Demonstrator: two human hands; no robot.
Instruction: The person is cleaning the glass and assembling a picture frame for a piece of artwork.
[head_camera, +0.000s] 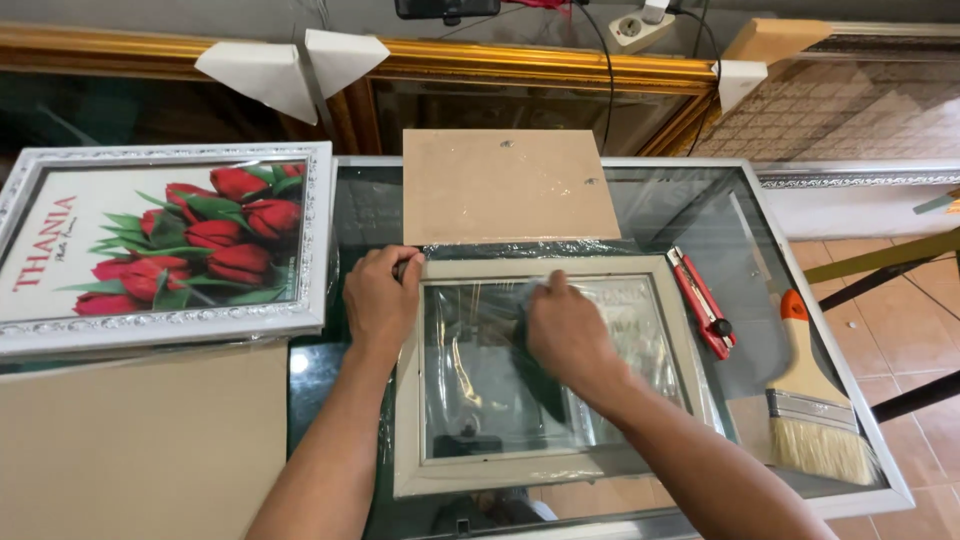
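Both forearms reach up from the near edge. Left hand (380, 300) grips the top-left corner of a pale picture frame (545, 480) lying face-down on the glass tabletop (700, 215). Right hand (568, 335) is closed on a dark cloth (535, 375), pressing it onto the frame's glass pane. Beyond both hands lies a brown backing board (510, 185). Right of the right hand lie a red utility knife (702, 300) and a wide paintbrush (812, 400). Left of the left hand sits a framed tulip picture (160, 245).
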